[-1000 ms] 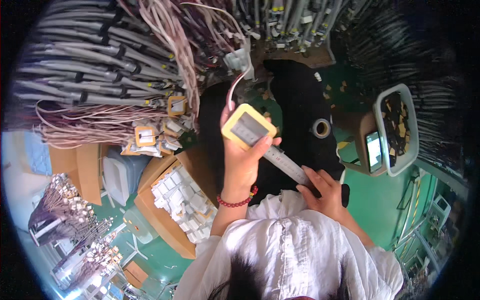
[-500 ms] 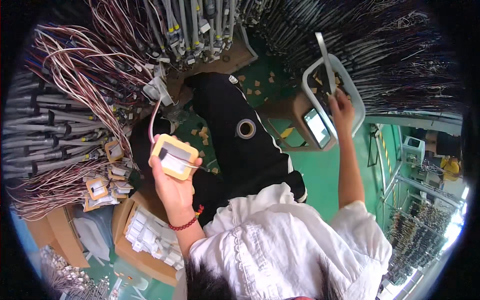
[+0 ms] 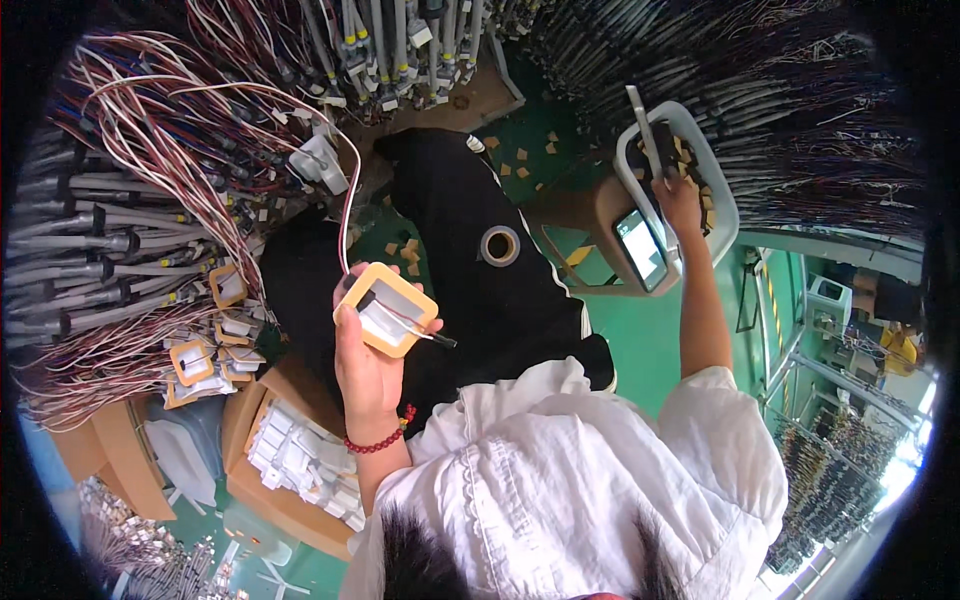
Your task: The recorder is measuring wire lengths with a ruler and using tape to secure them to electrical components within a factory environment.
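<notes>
My left hand [image 3: 370,368] is closed around a small white square box with a yellow foam rim [image 3: 388,310], held open side up. A red-and-white wire pair [image 3: 352,190] reaches its far side, and a thin dark-tipped lead [image 3: 430,336] crosses it and sticks out at the right. Over to the right, my right hand [image 3: 682,205] grips one end of a long flat grey strip [image 3: 645,130], pointing away from me. This hand is at a light-grey tub [image 3: 727,190] with several small tan pieces [image 3: 690,160] inside. Part of the strip's near end is hidden by the fingers.
A phone [image 3: 640,250] lies beside the tub. A tape roll [image 3: 499,246] rests on my dark-trousered leg. Wire bundles [image 3: 170,130] and grey cables [image 3: 70,240] crowd the left. A cardboard box [image 3: 240,410] holds white parts; tan bits [image 3: 522,155] litter the green floor.
My left hand has moved right with the box, and its wires trail in a wider curve. My right hand, still on the strip, has shifted slightly at the tub.
</notes>
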The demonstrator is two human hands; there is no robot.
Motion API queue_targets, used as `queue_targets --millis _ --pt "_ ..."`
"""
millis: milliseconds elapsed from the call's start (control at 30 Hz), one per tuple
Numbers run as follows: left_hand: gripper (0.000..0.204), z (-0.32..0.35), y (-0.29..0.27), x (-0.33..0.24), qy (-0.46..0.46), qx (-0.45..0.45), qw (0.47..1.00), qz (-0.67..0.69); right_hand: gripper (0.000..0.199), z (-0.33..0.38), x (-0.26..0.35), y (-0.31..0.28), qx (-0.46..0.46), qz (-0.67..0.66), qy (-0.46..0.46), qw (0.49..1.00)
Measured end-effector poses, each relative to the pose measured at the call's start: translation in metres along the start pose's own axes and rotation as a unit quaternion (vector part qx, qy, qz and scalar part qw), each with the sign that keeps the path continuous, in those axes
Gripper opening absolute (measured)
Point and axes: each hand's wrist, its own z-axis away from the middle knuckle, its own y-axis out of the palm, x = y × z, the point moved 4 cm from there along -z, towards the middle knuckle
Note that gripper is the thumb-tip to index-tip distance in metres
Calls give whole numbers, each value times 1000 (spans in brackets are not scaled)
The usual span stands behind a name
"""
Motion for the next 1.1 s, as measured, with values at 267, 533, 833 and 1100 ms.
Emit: queue_targets --millis 267,533,833,1100 --pt "54 9 1 -7 136 -6 989 -55 32 100 339 -112 361 -491 -124 783" --pt "60 18 -6 -11 201 -15 973 -112 30 137 385 -83 549 -591 3 591" --pt "53 16 -15 -12 179 -49 981 -63 25 147 405 -78 476 -628 -46 614" --pt "53 9 -10 -7 163 -52 983 -73 30 143 398 -85 553 -602 -7 575"
